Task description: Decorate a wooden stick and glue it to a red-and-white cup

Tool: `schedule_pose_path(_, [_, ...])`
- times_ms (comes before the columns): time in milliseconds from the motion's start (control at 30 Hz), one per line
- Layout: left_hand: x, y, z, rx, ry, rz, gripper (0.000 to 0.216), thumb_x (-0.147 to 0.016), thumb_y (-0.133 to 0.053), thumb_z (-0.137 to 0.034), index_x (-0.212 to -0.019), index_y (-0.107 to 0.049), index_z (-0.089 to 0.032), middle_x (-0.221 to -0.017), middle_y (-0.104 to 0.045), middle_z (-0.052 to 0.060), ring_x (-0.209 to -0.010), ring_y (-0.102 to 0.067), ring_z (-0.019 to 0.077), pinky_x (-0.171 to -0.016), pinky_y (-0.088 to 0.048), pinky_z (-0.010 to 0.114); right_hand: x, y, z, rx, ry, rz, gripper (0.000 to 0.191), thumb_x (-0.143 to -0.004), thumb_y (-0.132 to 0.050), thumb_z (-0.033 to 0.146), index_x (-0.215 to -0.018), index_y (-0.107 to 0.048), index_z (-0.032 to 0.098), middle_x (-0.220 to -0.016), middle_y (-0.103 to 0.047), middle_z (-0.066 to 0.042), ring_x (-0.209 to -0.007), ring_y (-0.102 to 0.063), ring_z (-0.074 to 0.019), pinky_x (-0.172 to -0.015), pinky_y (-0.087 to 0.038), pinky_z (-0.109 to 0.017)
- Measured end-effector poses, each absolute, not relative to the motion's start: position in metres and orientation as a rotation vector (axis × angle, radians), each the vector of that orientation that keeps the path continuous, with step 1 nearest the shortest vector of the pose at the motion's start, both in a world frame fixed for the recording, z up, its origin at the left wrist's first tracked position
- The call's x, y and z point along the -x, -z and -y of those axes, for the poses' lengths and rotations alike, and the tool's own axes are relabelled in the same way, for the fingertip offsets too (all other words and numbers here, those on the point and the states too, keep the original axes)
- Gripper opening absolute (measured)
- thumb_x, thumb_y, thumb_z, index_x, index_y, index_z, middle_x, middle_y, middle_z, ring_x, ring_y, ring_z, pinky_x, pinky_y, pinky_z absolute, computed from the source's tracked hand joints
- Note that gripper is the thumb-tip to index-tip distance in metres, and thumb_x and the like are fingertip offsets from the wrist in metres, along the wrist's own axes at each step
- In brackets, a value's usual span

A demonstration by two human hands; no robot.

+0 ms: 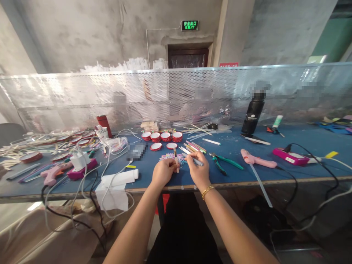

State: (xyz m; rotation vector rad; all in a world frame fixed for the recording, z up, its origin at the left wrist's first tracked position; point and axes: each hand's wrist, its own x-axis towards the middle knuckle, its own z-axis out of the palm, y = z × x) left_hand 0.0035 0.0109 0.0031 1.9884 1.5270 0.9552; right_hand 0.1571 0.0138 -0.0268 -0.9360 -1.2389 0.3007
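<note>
My left hand (164,172) is closed, pinching a small flat wooden stick (176,160) upright near the table's front edge. Part of the stick looks dark. In my right hand (198,170), a pale marker pen (194,160) points toward the stick, its tip apart from it as far as I can see. Behind both hands lies a small heap of colourful thin loops (167,157), partly hidden. Several coloured pens (196,146) rest just beyond my right hand. A round red-rimmed piece with a white top (172,146) lies behind the stick.
Teal-handled pliers (229,162), a pink glue gun (258,160) and a magenta power box (290,157) lie to the right. A black bottle (253,115) stands behind them. Leftward are a white roll (119,177), cables, another glue gun (53,173) and clutter. A perforated metal screen (165,95) borders the back.
</note>
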Motion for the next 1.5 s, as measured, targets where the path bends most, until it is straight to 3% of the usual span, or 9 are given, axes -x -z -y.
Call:
schedule_pose_path(800, [-0.001, 0.000, -0.013, -2.003, -0.969, -1.496, 0.025, -0.085, -0.060, -0.035, -0.066, -0.068, -0.021, -0.061, -0.066, -0.002, -0.058, -0.055, 0.0136, -0.057, -0.034, 0.025, -0.157, 0.027, -0.011, 0.964, -0.323, 1.284, 0.017, -0.087, -0.062, 0.035, -0.076, -0.061, 0.022, -0.073, -0.069, -0.003, -0.071, -0.063, -0.0199, -0.071, -0.050, -0.032])
schedule_pose_path(1133, [-0.002, -0.001, -0.014, -1.989, -0.960, -1.496, 0.026, -0.086, -0.060, -0.036, -0.066, -0.069, -0.020, -0.059, -0.064, -0.003, -0.055, -0.051, 0.0126, -0.056, -0.033, 0.025, -0.156, 0.021, -0.003, 0.891, -0.269, 1.382, 0.016, -0.087, -0.060, 0.029, -0.072, -0.058, 0.022, -0.066, -0.061, 0.001, -0.061, -0.055, -0.0151, -0.061, -0.045, -0.028])
schedule_pose_path(1500, [-0.003, -0.002, -0.011, -1.973, -0.955, -1.522, 0.025, -0.086, -0.060, -0.035, -0.068, -0.070, -0.020, -0.060, -0.064, -0.003, -0.055, -0.051, 0.0124, -0.058, -0.033, 0.024, -0.156, 0.019, -0.003, 0.929, -0.169, 1.449, 0.016, -0.085, -0.058, 0.026, -0.070, -0.056, 0.022, -0.067, -0.063, 0.000, -0.066, -0.059, -0.0168, -0.069, -0.044, -0.029])
